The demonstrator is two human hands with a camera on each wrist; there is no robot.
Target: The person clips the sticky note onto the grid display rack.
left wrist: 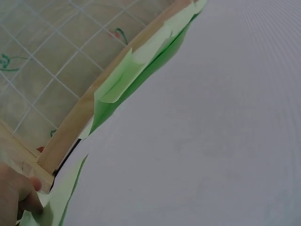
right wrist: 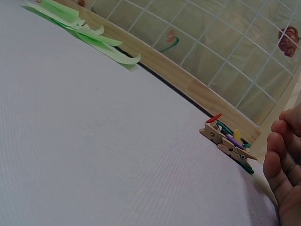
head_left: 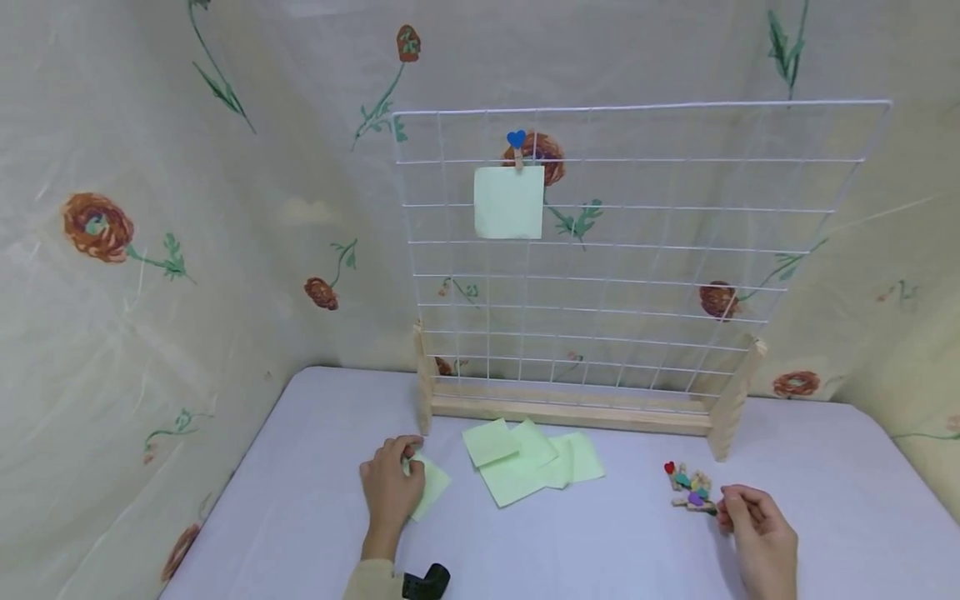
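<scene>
My left hand (head_left: 393, 483) is at the left of the table, fingers bent, pinching a pale green paper note (head_left: 431, 490). In the left wrist view the fingertips lie against this note (left wrist: 61, 202), which tilts up from the table. My right hand (head_left: 761, 533) is beside a small cluster of wooden clothespins (head_left: 696, 490) with coloured hearts. Its fingers are loosely bent; in the right wrist view a small gap separates them from the clothespins (right wrist: 228, 141). The right thumb is hidden there.
A white wire grid (head_left: 622, 250) stands on a wooden base (head_left: 570, 414) at the back. A blue-heart clothespin (head_left: 517, 146) clips one green note (head_left: 508, 202) to it. Several overlapping green notes (head_left: 517, 479) lie before the base. Flower-patterned sheeting (head_left: 247, 275) surrounds the table.
</scene>
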